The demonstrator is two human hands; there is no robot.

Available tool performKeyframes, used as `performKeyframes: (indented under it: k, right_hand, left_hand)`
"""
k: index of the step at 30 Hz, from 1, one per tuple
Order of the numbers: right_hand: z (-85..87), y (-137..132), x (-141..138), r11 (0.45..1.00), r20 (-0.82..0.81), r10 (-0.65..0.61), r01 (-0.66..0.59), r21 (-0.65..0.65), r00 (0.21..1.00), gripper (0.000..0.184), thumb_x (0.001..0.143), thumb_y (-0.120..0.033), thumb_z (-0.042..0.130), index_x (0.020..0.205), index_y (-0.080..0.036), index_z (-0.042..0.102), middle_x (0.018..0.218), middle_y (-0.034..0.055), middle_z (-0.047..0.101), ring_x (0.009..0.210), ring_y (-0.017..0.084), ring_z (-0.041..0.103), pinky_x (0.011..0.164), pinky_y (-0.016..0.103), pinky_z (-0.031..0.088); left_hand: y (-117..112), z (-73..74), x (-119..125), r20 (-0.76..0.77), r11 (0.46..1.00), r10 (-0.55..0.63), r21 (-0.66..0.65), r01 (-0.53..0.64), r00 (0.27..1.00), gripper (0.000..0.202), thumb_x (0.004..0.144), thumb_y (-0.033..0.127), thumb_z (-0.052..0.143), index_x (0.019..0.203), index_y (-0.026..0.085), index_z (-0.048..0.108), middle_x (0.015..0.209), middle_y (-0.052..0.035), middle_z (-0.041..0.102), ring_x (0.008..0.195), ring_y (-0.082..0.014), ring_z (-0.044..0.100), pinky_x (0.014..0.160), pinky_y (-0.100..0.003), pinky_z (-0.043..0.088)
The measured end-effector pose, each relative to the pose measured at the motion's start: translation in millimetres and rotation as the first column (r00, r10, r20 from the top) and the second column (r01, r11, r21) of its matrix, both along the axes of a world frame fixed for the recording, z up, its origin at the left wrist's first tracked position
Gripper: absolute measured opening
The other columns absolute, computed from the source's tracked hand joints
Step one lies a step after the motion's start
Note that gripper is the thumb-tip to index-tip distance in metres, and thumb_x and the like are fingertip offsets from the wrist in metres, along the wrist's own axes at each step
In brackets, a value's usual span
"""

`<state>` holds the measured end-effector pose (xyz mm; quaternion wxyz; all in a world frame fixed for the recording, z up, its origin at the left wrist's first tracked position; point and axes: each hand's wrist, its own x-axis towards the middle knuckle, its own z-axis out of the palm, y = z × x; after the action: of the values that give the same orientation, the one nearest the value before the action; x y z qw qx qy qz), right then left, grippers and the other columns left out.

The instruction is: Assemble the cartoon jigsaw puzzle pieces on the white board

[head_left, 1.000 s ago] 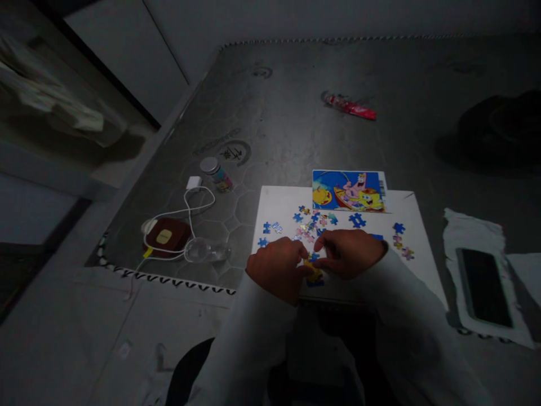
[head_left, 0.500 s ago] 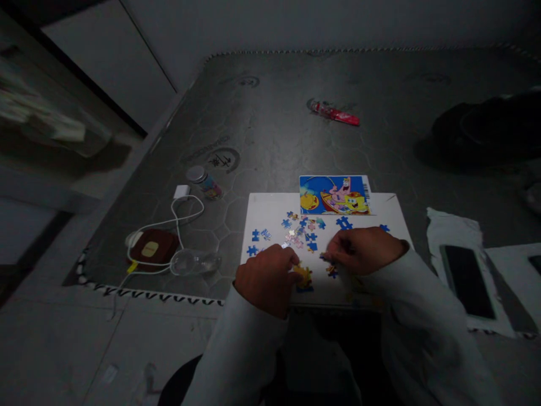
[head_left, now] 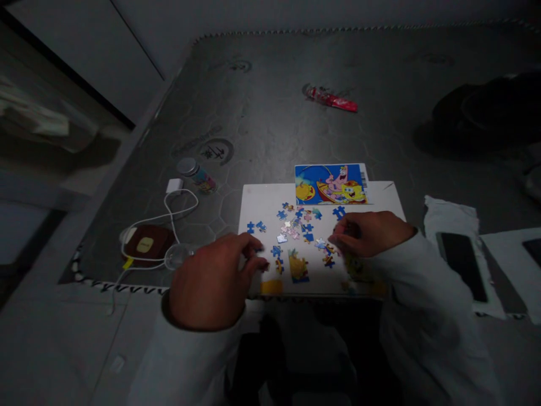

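Whereas both hands closed over the joined puzzle cluster (head_left: 298,267) a second ago, it now lies free between them on the white board (head_left: 257,197). The left hand (head_left: 213,285) has drawn back with curled fingers, the right hand (head_left: 374,234) bunches its fingertips at loose pieces (head_left: 323,245), and neither grip is discernible.

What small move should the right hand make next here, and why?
Probably the right hand should pick one of the loose pieces just before its fingertips and bring it to the joined patch, which lies between both hands on the white board. The left hand rests at the board's near left edge and can steady it. Whether the right hand already pinches a piece is unclear.
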<state>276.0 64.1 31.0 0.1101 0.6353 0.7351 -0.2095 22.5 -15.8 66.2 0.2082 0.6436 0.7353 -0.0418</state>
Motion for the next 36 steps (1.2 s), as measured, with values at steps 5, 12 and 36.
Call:
performKeyframes:
  k: [5,12,36]
  right_hand:
    - [0.4,1,7,1.000,0.031,0.002,-0.002,0.006,1.000,0.022,0.082,-0.051,0.069,0.078,-0.030,0.072,0.077,0.0021,0.075,0.069,0.024,0.066,0.059,0.036,0.041]
    - [2.4,4,23,0.997,0.034,0.014,-0.011,-0.082,0.999,0.024,0.074,-0.055,0.073,0.078,-0.032,0.076,0.081,0.0022,0.077,0.070,0.026,0.068,0.054,0.034,0.043]
    - [-0.4,-2,23,1.000,0.109,0.017,-0.017,-0.007,0.994,0.034,0.088,-0.058,0.059,0.078,-0.030,0.076,0.073,0.0072,0.075,0.062,0.028,0.066,0.054,0.039,0.043]
  left_hand:
    - [-1,0.3,-4,-0.036,0.988,-0.039,-0.150,0.033,0.999,0.012,0.085,0.040,0.075,0.097,0.039,0.079,0.107,0.0053,0.080,0.100,-0.0267,0.073,0.077,-0.034,0.050]
    - [0,-2.2,1,-0.034,0.958,-0.074,-0.281,0.061,0.997,0.018,0.082,0.033,0.075,0.099,0.038,0.078,0.113,0.0043,0.079,0.103,-0.0299,0.073,0.081,-0.039,0.052]
    - [-2,-2.6,76,0.081,0.857,-0.456,-0.227,0.462,0.886,0.020,0.099,0.025,0.056,0.113,0.027,0.070,0.111,-0.0038,0.075,0.092,-0.0289,0.075,0.075,-0.043,0.059]
